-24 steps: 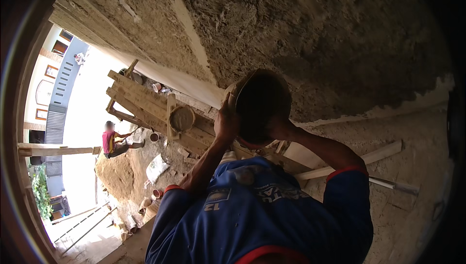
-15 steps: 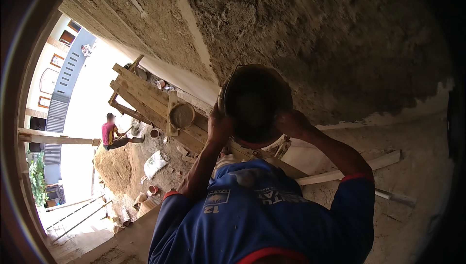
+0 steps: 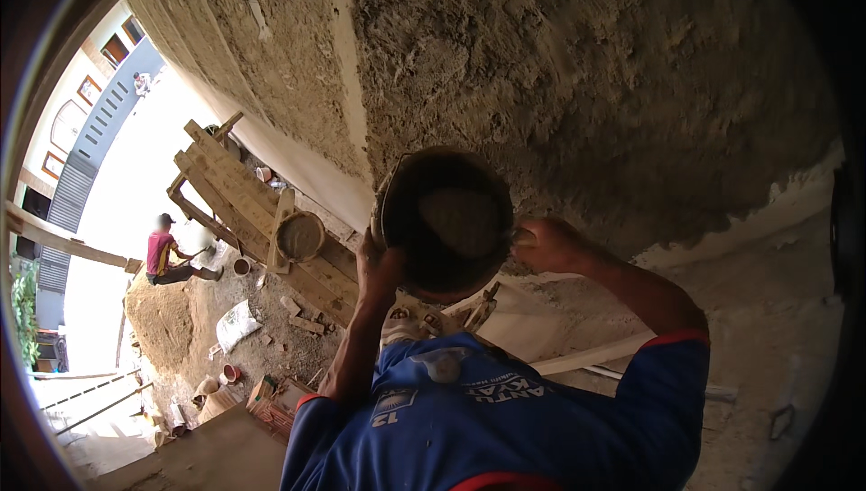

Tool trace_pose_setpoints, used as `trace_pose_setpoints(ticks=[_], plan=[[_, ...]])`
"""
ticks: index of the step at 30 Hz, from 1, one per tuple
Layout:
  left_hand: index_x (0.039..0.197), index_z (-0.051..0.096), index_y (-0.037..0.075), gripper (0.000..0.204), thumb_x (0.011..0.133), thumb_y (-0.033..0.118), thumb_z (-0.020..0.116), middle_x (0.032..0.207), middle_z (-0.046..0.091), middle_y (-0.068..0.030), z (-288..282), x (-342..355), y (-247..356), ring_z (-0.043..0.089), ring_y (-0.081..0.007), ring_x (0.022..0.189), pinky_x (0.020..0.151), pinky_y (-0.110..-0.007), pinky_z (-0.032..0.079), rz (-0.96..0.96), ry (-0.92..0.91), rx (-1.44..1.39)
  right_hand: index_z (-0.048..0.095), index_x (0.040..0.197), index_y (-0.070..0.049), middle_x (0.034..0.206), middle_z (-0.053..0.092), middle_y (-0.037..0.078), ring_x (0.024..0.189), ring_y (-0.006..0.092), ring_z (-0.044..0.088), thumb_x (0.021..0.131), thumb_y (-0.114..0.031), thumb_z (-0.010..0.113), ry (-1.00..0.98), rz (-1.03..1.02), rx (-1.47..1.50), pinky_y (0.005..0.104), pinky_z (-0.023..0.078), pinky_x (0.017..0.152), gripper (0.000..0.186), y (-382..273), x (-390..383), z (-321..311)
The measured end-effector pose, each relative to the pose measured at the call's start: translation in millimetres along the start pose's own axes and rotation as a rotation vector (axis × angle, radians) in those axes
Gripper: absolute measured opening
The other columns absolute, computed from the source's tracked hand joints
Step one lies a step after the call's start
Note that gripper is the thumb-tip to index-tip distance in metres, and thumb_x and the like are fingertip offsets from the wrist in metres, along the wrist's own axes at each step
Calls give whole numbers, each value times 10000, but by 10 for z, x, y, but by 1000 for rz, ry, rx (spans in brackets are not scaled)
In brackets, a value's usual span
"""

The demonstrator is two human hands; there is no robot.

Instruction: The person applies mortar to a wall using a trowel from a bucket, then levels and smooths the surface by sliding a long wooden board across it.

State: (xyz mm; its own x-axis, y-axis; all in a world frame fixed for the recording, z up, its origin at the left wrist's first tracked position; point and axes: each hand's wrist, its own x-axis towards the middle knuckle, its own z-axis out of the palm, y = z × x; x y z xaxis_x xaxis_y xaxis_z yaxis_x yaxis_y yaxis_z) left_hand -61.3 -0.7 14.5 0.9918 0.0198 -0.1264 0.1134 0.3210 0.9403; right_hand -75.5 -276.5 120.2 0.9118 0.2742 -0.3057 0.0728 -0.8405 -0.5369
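I hold a dark, round bucket (image 3: 462, 261) in front of a rough plastered wall (image 3: 577, 58), above my blue shirt. My left hand (image 3: 379, 267) is closed on the bucket's left rim, its thumb over the edge. My right hand (image 3: 546, 245) is closed at the right rim, fingertips partly hidden there. The bucket holds some grey material, dimly seen. Just left and beyond, a round tub of grey mix (image 3: 300, 238) rests on wooden planks (image 3: 225, 186).
A co-worker (image 3: 167, 252) in maroon sits by a sand pile (image 3: 158, 310) at left. A white sack (image 3: 236, 324), small buckets (image 3: 242, 265) and rubble lie below. A horizontal beam (image 3: 63, 236) crosses the left edge. Long boards (image 3: 586, 356) lie at lower right.
The bucket has moved down and slightly left, showing more of its grey contents. My right hand has shifted from inside to the right rim. The surroundings appear shifted left in view.
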Motion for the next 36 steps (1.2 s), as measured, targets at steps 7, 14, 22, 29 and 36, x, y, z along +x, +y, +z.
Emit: trace_pose_setpoints(ticks=[7,14,22,29,36], plan=[[1122,522,-20,414,710,-15,484,860,602,-64,-569,-32,-237,552,-108,662,538,-230,450,-84,168,28,560,1007,13,704,611,153,666,253,619,724,-209,724,-100,-155,-91,371,483,668,395,-971,-78,-721],[1119,539,-7,396,727,39,504,873,584,-60,-1102,-167,-410,522,-122,678,560,-255,441,-156,366,215,586,1063,24,683,621,89,589,145,611,764,-236,711,-272,-129,53,317,497,569,415,-1306,-289,-1406],[1132,523,-22,441,696,46,507,908,585,-90,-1168,-455,-615,545,-152,736,647,-268,462,-116,444,183,458,1284,-35,819,559,38,615,68,503,867,-361,593,729,243,-205,204,468,529,546,-1021,-821,-2602],[1065,547,-15,393,674,21,522,867,594,-59,-742,-523,-592,543,-130,701,623,-258,456,-129,354,182,455,1242,-23,916,567,86,676,103,542,863,-239,597,121,303,261,233,513,565,459,-257,-1091,-1720],[1154,521,-9,484,670,-4,504,919,617,-65,-189,-525,-344,578,-134,739,636,-257,478,-58,140,238,405,1227,88,812,564,121,554,157,573,769,-76,584,-461,326,185,287,476,499,518,181,-351,-11]])
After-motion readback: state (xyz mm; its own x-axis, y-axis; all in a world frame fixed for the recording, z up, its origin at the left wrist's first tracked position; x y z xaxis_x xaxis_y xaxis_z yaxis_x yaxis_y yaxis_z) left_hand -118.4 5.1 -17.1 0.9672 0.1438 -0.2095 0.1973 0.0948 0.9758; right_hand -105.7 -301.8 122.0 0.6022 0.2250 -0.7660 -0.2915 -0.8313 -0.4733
